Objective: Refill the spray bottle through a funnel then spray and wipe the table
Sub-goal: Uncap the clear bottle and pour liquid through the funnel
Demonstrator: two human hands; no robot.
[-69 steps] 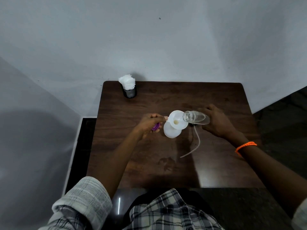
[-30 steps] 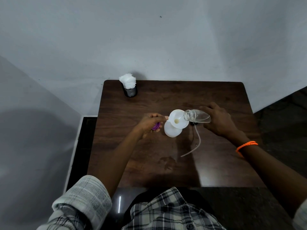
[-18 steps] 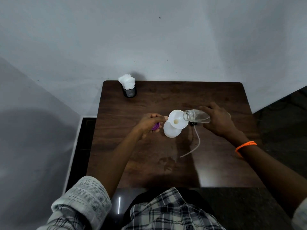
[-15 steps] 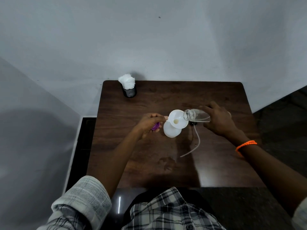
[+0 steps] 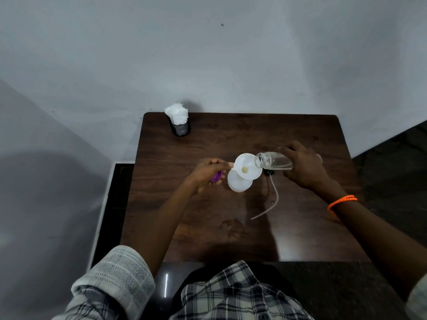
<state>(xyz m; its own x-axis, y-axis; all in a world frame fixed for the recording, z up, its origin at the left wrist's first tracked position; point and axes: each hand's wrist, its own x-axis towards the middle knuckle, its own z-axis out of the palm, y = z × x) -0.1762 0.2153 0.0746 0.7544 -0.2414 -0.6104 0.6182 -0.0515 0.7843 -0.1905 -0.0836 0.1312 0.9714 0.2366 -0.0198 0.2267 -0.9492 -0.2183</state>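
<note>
1. White plastic funnel (image 5: 247,168) sits mid-table, its wide mouth tilted towards the camera, with a white rounded container (image 5: 238,184) directly beneath it; whether that is the spray bottle itself I cannot tell from above.
2. Left hand (image 5: 209,173) is curled in beside the funnel, fingertips pinching a small tab at the funnel's left rim, and a purple cap (image 5: 216,176) peeks out from under the palm.
3. Right hand (image 5: 302,167) wraps its fingers round a clear glass bottle (image 5: 272,160), gripping the base end.
4. That clear bottle lies nearly level, its open neck poked over the right edge of the funnel bowl, and a thin layer of clear liquid lies along its lower side.
5. Just right of the funnel, on the dark wooden table (image 5: 300,227), rests a small black sprayer head (image 5: 268,173) with its pale dip tube (image 5: 270,202) curling towards the near edge.
6. An orange bracelet (image 5: 342,202) circles the right wrist.
7. Back-left corner: a dark holder (image 5: 180,129) stuffed with white tissue (image 5: 176,113).
8. Checked shirt (image 5: 235,294) fills the bottom of the view.
</note>
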